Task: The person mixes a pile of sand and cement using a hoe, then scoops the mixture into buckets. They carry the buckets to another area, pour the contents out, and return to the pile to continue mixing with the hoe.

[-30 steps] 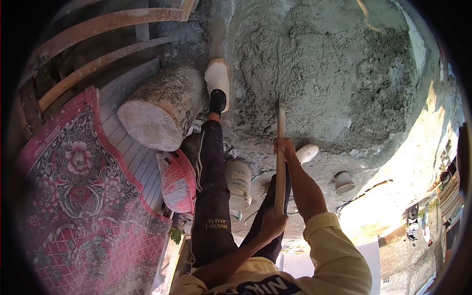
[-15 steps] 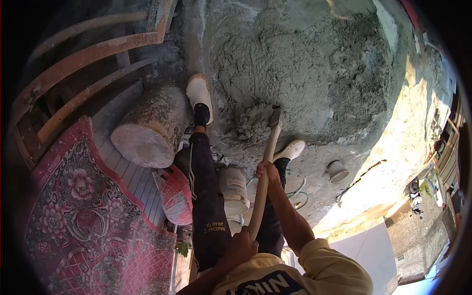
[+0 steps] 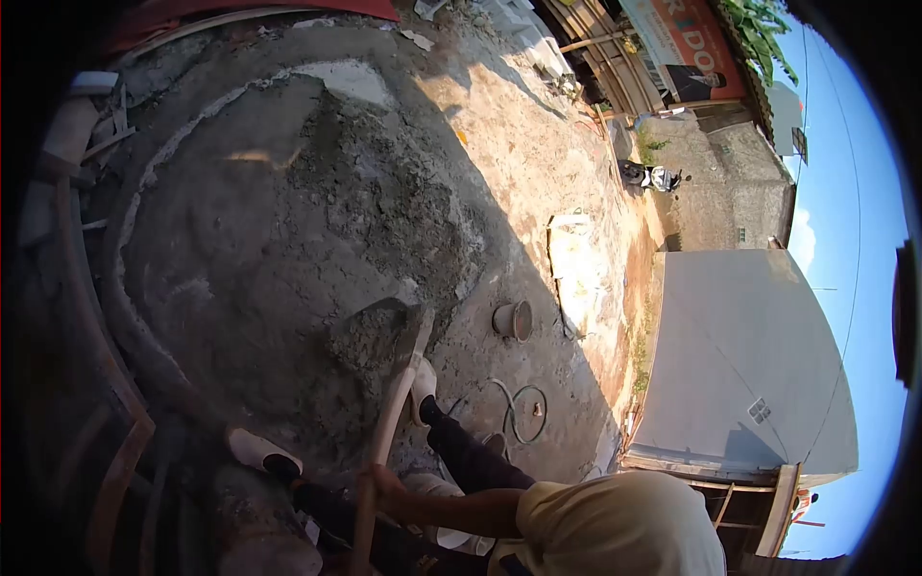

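My right hand [image 3: 383,486] is closed around the long wooden handle of a hoe [image 3: 386,411]. The handle runs from the bottom edge up to the hoe's head, whose blade lies at the near side of a broad heap of wet grey mortar [image 3: 384,211]. How deep the blade sits is hard to tell in the shade. My left hand is out of view, as is the lower end of the handle. My feet, in pale clogs, stand apart at the near edge of the mortar.
A grey bucket [image 3: 513,321] stands right of the hoe, with a coiled hose [image 3: 526,413] nearer me. A pale bucket [image 3: 432,488] is by my legs. Wooden rails [image 3: 91,298] line the left. A parked motorbike [image 3: 653,178] and a grey wall [image 3: 740,355] are farther right.
My view has swung to the right and up, bringing the yard, wall and sky into sight. My left hand has left the view. My right hand still grips the hoe, its head still at the mortar.
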`<move>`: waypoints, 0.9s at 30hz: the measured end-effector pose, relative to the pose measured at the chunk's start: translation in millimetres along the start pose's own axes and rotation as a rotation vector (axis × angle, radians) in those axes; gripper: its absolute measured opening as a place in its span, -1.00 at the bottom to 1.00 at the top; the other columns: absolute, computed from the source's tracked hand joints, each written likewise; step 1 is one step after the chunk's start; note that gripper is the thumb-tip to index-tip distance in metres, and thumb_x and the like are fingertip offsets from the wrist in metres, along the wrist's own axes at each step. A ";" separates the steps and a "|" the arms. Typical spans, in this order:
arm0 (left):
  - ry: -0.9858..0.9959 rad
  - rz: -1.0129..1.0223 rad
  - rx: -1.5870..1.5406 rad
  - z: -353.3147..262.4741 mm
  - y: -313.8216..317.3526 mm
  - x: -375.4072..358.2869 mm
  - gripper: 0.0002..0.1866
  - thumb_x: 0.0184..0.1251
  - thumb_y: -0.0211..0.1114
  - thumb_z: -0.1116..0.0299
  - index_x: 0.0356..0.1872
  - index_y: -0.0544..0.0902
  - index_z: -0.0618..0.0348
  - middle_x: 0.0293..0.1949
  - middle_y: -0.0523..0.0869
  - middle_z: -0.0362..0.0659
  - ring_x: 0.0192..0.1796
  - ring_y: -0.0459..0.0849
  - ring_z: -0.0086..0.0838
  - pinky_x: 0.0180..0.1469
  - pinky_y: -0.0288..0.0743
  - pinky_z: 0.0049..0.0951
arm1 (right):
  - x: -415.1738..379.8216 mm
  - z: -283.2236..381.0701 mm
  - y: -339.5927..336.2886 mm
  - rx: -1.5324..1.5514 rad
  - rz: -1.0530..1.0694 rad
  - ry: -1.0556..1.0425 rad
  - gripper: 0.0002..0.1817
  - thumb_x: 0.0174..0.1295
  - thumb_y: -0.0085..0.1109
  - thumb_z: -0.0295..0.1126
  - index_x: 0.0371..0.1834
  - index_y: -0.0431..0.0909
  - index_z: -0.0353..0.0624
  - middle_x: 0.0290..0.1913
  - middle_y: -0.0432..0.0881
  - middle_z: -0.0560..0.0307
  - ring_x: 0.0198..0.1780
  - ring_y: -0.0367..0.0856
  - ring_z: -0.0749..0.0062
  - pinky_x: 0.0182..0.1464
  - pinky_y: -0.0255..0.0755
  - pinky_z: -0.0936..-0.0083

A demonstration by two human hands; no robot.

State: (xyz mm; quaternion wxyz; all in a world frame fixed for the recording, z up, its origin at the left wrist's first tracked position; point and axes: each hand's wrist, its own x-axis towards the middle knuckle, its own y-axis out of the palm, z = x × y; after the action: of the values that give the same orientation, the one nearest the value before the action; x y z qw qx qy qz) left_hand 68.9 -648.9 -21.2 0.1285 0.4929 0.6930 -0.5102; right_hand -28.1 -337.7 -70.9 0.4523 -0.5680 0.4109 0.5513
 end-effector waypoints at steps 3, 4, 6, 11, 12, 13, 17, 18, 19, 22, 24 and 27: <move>0.081 -0.142 -0.013 30.3 42.4 18.4 -0.65 0.14 0.40 0.21 -0.05 0.62 -0.01 -0.20 0.67 0.04 -0.27 0.70 -0.09 -0.27 0.58 -0.18 | 11.1 13.0 -6.3 -0.202 0.022 -0.138 -0.75 0.30 0.00 -0.18 -0.26 0.44 -0.15 -0.49 0.41 0.14 -0.46 0.47 0.27 -0.37 0.46 0.25; -0.040 -0.119 -0.163 21.6 23.4 30.1 -0.63 0.01 0.45 0.14 -0.20 0.59 0.05 -0.35 0.63 0.03 -0.32 0.65 0.00 -0.28 0.52 -0.07 | -6.5 13.4 2.9 -0.138 -0.065 -0.115 -0.77 0.25 0.06 -0.21 -0.30 0.44 -0.16 -0.49 0.42 0.11 -0.45 0.49 0.25 -0.37 0.47 0.24; -0.227 -0.152 -0.385 11.9 -4.8 49.0 -0.69 -0.04 0.43 0.17 -0.40 0.54 0.12 -0.47 0.60 0.03 -0.31 0.60 0.07 -0.25 0.42 0.05 | -8.5 17.1 -1.8 -0.249 0.031 -0.184 -0.79 0.23 0.05 -0.29 -0.39 0.41 -0.21 -0.51 0.39 0.09 -0.43 0.48 0.22 -0.34 0.47 0.23; -0.342 -0.332 -0.545 -30.4 -9.2 67.7 -0.77 -0.03 0.35 0.40 -0.31 0.55 0.12 -0.44 0.60 0.03 -0.28 0.57 0.06 -0.24 0.38 0.01 | -22.1 53.1 50.4 -0.381 0.147 -0.321 -0.89 0.21 -0.02 -0.43 -0.40 0.37 -0.24 -0.51 0.35 0.13 -0.48 0.42 0.30 -0.31 0.47 0.25; -0.399 -0.397 -0.543 -42.4 -13.4 74.3 -0.75 -0.03 0.36 0.42 -0.29 0.55 0.12 -0.45 0.60 0.03 -0.28 0.56 0.05 -0.23 0.38 0.00 | -11.8 60.8 69.5 -0.424 0.179 -0.334 -0.90 0.19 -0.01 -0.45 -0.40 0.36 -0.24 -0.53 0.34 0.15 -0.49 0.41 0.33 -0.33 0.46 0.27; -0.408 -0.435 -0.544 -53.6 -19.0 83.2 -0.73 -0.02 0.36 0.42 -0.25 0.54 0.12 -0.43 0.61 0.05 -0.26 0.58 0.07 -0.23 0.40 0.01 | 1.4 67.4 93.1 -0.482 0.224 -0.353 -0.90 0.19 0.00 -0.46 -0.44 0.35 -0.23 -0.56 0.34 0.16 -0.54 0.40 0.36 -0.41 0.45 0.31; -0.360 -0.428 -0.986 -94.6 -54.4 155.3 -0.72 0.09 0.34 0.43 -0.17 0.51 0.21 -0.33 0.64 0.18 -0.22 0.65 0.12 -0.25 0.49 -0.05 | 48.9 80.1 195.4 -0.756 0.347 -0.532 -0.93 0.14 0.02 -0.51 -0.43 0.37 -0.27 -0.60 0.35 0.20 -0.65 0.35 0.49 -0.62 0.36 0.49; -0.332 -0.439 -1.062 -100.3 -64.0 180.4 -0.75 0.16 0.32 0.42 -0.17 0.51 0.23 -0.31 0.65 0.19 -0.25 0.67 0.13 -0.30 0.50 -0.08 | 67.0 82.6 218.8 -0.842 0.404 -0.579 -0.93 0.13 0.03 -0.51 -0.43 0.38 -0.28 -0.60 0.36 0.20 -0.65 0.36 0.50 -0.63 0.35 0.50; -0.331 -0.515 -1.117 -104.8 -68.9 205.6 -0.74 0.16 0.31 0.43 -0.16 0.49 0.26 -0.36 0.65 0.17 -0.28 0.68 0.08 -0.31 0.50 -0.09 | 85.9 83.7 242.2 -0.927 0.436 -0.564 -0.92 0.12 0.05 -0.51 -0.43 0.38 -0.28 -0.60 0.37 0.20 -0.66 0.36 0.50 -0.63 0.35 0.50; -0.454 -0.638 -1.243 -100.6 -86.9 271.3 -0.74 0.13 0.27 0.48 -0.18 0.48 0.34 -0.51 0.60 0.11 -0.40 0.68 -0.09 -0.34 0.48 -0.15 | 133.0 69.5 307.5 -1.211 0.480 -0.584 -0.86 0.09 0.11 -0.46 -0.41 0.41 -0.33 -0.59 0.43 0.16 -0.66 0.41 0.47 -0.62 0.35 0.49; -0.531 -0.651 -1.313 -92.9 -85.7 291.6 -0.78 0.12 0.25 0.50 -0.21 0.49 0.34 -0.53 0.57 0.05 -0.44 0.65 -0.17 -0.37 0.47 -0.19 | 156.2 50.2 324.4 -1.370 0.467 -0.595 -0.83 0.08 0.10 -0.45 -0.39 0.43 -0.38 -0.58 0.46 0.12 -0.65 0.44 0.44 -0.60 0.37 0.46; -0.703 -0.570 -1.516 -105.9 -59.1 289.7 -0.78 0.08 0.23 0.51 -0.23 0.51 0.35 -0.50 0.59 0.03 -0.43 0.64 -0.19 -0.33 0.47 -0.21 | 180.5 25.8 299.5 -1.644 0.374 -0.622 -0.79 0.08 0.08 -0.44 -0.36 0.44 -0.44 -0.61 0.50 0.06 -0.65 0.49 0.40 -0.58 0.42 0.43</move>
State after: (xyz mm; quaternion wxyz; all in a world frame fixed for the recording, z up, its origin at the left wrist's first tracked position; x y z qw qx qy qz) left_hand -84.2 -400.3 -136.9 0.4943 -0.1021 0.8620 -0.0478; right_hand -314.0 -382.8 -268.8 -0.1034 -0.4612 -0.1688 0.8649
